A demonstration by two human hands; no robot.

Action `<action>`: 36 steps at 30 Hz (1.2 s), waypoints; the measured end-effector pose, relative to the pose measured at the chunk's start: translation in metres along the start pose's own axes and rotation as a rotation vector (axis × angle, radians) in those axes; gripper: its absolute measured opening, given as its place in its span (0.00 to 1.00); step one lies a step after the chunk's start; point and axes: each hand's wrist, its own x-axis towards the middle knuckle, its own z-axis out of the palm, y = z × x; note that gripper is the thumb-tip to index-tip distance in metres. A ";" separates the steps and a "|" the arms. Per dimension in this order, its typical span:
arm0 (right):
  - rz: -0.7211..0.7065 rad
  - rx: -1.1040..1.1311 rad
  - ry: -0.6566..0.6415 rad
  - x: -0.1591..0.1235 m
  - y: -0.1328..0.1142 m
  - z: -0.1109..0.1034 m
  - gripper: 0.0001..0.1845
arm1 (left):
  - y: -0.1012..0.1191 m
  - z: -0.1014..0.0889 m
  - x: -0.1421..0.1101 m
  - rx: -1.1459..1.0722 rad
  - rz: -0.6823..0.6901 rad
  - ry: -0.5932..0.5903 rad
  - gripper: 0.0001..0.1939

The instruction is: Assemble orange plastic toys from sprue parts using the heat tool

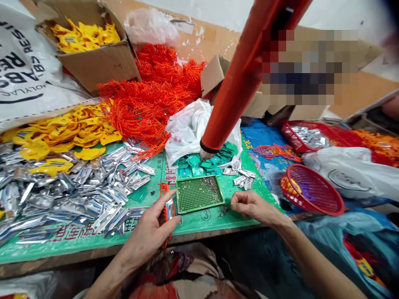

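Observation:
At the table's front edge, my left hand (151,226) has its thumb and forefinger around an orange plastic frame (163,192). A shiny metal plate (170,209) shows inside the frame, partly behind the fingers. Just right of it lies a green mesh tray (195,199), with small dark metal bits (212,185) gathered toward its right side. My right hand (254,207) is to the right of the tray with its fingers pinched together. What the pinch holds, if anything, is too small to make out. A few loose bits (223,211) lie between tray and hand.
A red tube (238,79) slants down over the tray's far side. Metal plates (93,195) and yellow parts (77,128) are heaped left; orange frames (143,104) pile behind. Green pieces (199,164) spill from a white bag (187,133). Red baskets (314,191) stand right.

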 end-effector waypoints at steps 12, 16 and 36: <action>-0.033 -0.015 0.245 -0.015 0.009 -0.009 0.15 | -0.011 -0.011 -0.012 -0.385 -0.052 0.163 0.47; -0.057 0.013 0.308 -0.024 0.003 -0.008 0.15 | -0.007 -0.017 -0.015 -0.418 -0.057 0.208 0.43; -0.978 -0.832 0.309 -0.011 -0.076 0.091 0.31 | 0.012 -0.010 -0.054 -0.597 -0.047 -0.062 0.35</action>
